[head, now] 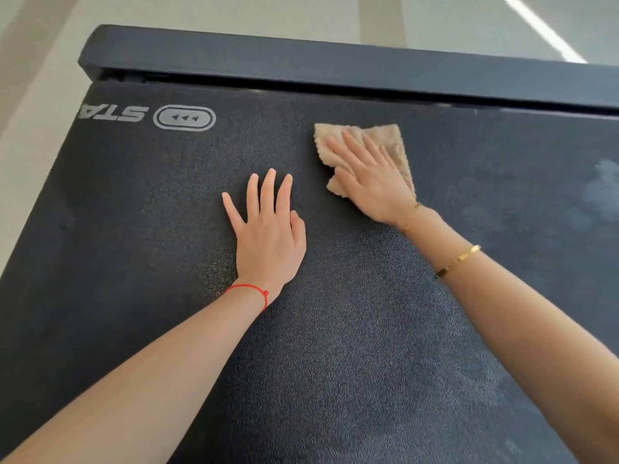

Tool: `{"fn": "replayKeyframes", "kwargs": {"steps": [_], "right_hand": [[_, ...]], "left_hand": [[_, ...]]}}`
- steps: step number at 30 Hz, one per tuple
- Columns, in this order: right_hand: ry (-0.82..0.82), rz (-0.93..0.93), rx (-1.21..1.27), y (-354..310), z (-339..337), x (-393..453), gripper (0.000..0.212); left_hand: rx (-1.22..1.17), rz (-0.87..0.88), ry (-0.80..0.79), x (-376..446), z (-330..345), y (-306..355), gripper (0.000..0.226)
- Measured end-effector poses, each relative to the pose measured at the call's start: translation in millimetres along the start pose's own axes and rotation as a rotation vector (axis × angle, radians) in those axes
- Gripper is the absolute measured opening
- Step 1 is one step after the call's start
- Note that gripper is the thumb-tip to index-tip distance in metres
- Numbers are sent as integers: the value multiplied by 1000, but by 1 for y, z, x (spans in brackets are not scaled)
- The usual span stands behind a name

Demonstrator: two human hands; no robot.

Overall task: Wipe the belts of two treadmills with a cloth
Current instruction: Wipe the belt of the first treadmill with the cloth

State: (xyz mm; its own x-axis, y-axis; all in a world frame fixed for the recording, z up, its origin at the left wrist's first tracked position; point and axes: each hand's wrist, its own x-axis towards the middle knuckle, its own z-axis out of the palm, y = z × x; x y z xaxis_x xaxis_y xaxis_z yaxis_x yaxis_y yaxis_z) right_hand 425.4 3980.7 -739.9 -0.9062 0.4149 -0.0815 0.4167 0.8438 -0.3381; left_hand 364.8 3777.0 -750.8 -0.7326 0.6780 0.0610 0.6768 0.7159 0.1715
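A dark textured treadmill belt fills most of the view. A beige cloth lies on it near the far end. My right hand presses flat on the cloth with straight fingers. My left hand rests flat on the bare belt to the left of the cloth, fingers spread. A red string sits on the left wrist, gold bracelets on the right.
The treadmill's black end rail runs across the top. A white printed logo marks the belt at the upper left. Pale floor lies beyond the rail and to the left. Lighter smudges show at the belt's right.
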Motion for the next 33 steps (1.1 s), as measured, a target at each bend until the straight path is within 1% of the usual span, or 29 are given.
{"fn": "replayKeyframes", "kwargs": {"steps": [1, 2, 6, 8, 14, 17, 20, 24, 28, 33], "right_hand": [[-4, -21, -1, 8, -5, 0, 53], [6, -2, -15, 20, -11, 5, 54], [15, 196, -70, 76, -40, 28, 57], [31, 220, -56, 85, -42, 29, 58], [29, 250, -40, 76, -36, 19, 55], [17, 236, -33, 76, -35, 10, 54], [48, 239, -25, 83, -35, 2, 53], [100, 313, -54, 94, -40, 7, 59], [56, 436, -49, 91, -44, 26, 66], [44, 398, -68, 78, -35, 16, 59]], "left_hand": [[-4, 2, 1, 0, 0, -1, 63], [-8, 4, 0, 0, 0, -1, 63], [-22, 9, 1, 0, 0, -2, 62], [-24, 5, 1, 1, 0, -2, 62], [-18, 3, 5, 1, 2, -2, 62], [-24, 6, 4, 2, 1, -2, 61], [-22, 12, 9, 1, 3, -3, 62], [-22, 12, 16, 1, 2, -2, 62], [-17, 3, 10, 1, 2, -1, 63], [-13, 4, 10, 1, 2, -1, 61]]}}
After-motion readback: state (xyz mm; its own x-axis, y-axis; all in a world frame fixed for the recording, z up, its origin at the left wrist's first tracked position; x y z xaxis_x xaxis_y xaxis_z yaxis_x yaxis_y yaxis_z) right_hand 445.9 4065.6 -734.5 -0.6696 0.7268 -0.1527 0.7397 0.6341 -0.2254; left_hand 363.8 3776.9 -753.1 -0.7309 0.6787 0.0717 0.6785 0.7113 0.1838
